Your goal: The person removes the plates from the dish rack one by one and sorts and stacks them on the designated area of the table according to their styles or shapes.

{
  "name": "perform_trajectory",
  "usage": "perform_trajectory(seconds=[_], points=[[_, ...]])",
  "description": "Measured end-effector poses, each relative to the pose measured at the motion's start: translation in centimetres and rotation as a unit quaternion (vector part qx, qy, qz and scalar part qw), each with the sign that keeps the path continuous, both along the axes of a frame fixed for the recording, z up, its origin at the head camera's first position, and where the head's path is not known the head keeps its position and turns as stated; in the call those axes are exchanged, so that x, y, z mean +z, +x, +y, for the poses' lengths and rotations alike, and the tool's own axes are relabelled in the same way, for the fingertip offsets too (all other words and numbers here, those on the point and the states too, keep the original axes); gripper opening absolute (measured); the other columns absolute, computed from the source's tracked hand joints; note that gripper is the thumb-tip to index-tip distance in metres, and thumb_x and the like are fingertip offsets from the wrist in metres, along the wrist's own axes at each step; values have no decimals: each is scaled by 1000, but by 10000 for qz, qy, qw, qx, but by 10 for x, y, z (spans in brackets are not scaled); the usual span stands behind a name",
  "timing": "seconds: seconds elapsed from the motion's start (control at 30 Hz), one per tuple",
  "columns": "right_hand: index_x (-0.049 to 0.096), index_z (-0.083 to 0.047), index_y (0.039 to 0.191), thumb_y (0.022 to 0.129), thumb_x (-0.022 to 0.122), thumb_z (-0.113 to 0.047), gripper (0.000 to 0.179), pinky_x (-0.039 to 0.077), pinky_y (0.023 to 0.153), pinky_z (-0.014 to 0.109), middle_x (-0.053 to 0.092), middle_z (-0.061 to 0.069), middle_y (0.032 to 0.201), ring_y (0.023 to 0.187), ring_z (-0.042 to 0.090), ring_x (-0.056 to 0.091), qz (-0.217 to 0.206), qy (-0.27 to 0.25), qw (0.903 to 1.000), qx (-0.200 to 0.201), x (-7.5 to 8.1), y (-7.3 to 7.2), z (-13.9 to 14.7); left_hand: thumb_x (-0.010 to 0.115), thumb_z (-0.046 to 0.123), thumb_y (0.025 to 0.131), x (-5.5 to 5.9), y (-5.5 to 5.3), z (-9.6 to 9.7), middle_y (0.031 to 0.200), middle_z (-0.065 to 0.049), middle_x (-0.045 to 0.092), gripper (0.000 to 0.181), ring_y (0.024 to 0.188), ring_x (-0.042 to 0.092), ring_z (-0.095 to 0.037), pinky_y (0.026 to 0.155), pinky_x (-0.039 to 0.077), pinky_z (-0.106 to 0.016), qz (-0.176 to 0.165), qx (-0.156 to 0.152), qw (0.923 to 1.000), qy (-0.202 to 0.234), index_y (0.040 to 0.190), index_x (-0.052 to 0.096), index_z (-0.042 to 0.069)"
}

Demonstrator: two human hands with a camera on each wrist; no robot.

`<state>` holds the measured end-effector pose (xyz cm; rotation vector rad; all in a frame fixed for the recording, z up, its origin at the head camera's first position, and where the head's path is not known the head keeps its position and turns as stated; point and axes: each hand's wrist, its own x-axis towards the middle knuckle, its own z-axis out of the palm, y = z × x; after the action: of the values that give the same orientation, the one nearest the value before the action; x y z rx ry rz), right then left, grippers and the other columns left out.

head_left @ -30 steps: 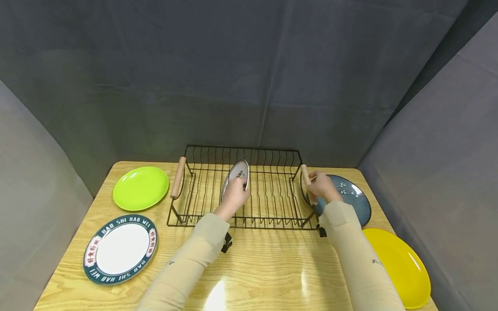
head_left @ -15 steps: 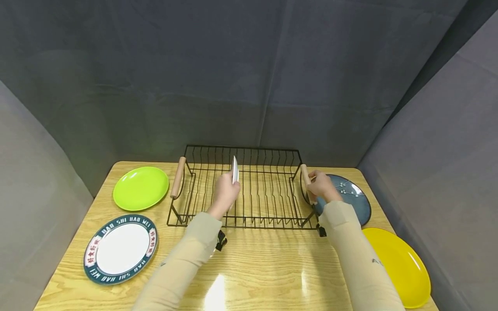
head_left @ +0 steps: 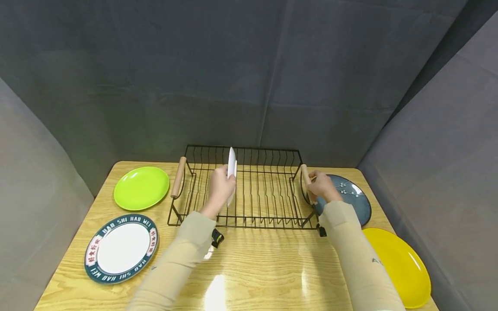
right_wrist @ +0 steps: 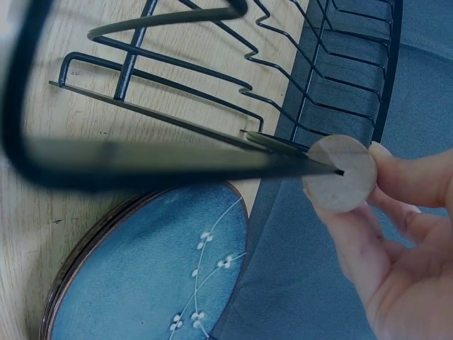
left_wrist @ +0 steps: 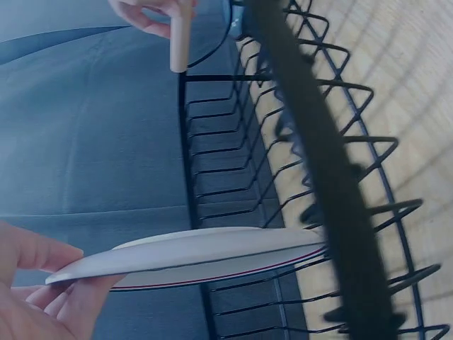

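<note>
My left hand (head_left: 220,190) pinches a white plate (head_left: 231,162) by its near edge. The plate is upright and almost edge-on, over the left-centre of a black wire dish rack (head_left: 272,149). In the left wrist view, thumb and fingers clasp one end of the white plate (left_wrist: 212,255), whose rim has a thin red and dark line. Whether its lower edge touches the wires I cannot tell. At the rack's right end, my right hand (head_left: 322,185) grips the wooden handle (head_left: 306,175). The right wrist view shows that handle's round end (right_wrist: 341,177) between thumb and fingers.
On the left lie a lime-green plate (head_left: 142,188) and a white plate with a dark green lettered rim (head_left: 105,230). A blue plate with white blossoms (head_left: 354,201) is under my right wrist. A yellow plate (head_left: 397,268) lies at the front right. Dark cloth (head_left: 233,86) hangs behind.
My left hand has moved left with the white plate. The plate has turned from showing its patterned face to nearly edge-on. The right hand and the rack have stayed put.
</note>
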<state>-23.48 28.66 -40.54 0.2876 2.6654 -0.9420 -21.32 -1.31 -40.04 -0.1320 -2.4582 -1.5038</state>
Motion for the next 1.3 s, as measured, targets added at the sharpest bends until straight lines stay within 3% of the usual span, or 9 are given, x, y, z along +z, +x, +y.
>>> perform_trajectory(seconds=[0.17,0.43,0.67,0.73,0.8,0.97,1.07,1.17,1.3], points=[[32,4,134,90,47,-8,48,49,74,44,44,29,121,98,39,53,50,45,10000,58,-1,-1,1,51,-9,76,11,2,-5,86,-27,65,26,73,66,-35,58,54,-36,348,50,9994,43,99,63,-13],[32,4,134,90,48,-8,48,48,78,47,43,29,122,100,40,52,31,14,10000,31,-3,-2,2,52,-7,77,28,12,-13,93,-26,65,31,76,65,-35,59,54,-37,733,105,9964,-409,106,62,-10],[31,4,135,90,48,-8,49,48,76,45,44,29,122,101,40,52,10,24,10000,13,-3,-3,2,55,-8,79,37,26,-25,85,-25,66,29,62,63,-34,50,50,-38,1464,103,9801,-1337,107,60,-9],[32,4,135,90,49,-8,49,48,78,46,44,29,122,101,40,52,11,19,10000,14,-4,-4,3,57,-9,77,38,28,-31,83,-24,66,31,56,62,-31,44,47,-36,1766,70,9691,-1721,108,60,-8],[32,3,134,90,49,-8,49,47,80,48,44,28,121,101,40,52,12,-5,10000,-10,-5,-4,3,58,-9,75,38,30,-38,81,-23,66,31,48,58,-28,38,43,-32,2135,40,9526,-2166,106,60,-7],[32,3,135,90,49,-7,49,46,82,49,45,28,122,101,40,52,12,-33,10000,-45,-6,-4,3,59,-11,68,35,32,-58,82,-18,68,36,41,52,-22,32,35,-27,3139,32,8936,-3208,103,63,-3],[32,3,135,90,50,-8,49,47,81,48,45,28,121,101,40,53,36,-6,10000,-24,-5,-3,2,60,-12,62,32,33,-70,86,-16,69,40,53,61,-25,37,42,-29,3653,39,8642,-3461,100,64,-2],[33,3,134,91,50,-8,48,47,80,48,45,28,121,100,40,53,75,20,10000,-22,-4,-3,2,60,-13,61,27,34,-79,87,-15,69,38,65,66,-28,46,50,-34,4047,26,8447,-3504,97,65,-1],[33,4,134,90,49,-8,48,46,81,49,45,28,121,99,39,53,103,5,9999,-16,-4,-1,2,57,-14,60,19,36,-93,86,-16,69,39,68,66,-30,54,53,-37,4380,-3,8273,-3517,95,65,-2]])
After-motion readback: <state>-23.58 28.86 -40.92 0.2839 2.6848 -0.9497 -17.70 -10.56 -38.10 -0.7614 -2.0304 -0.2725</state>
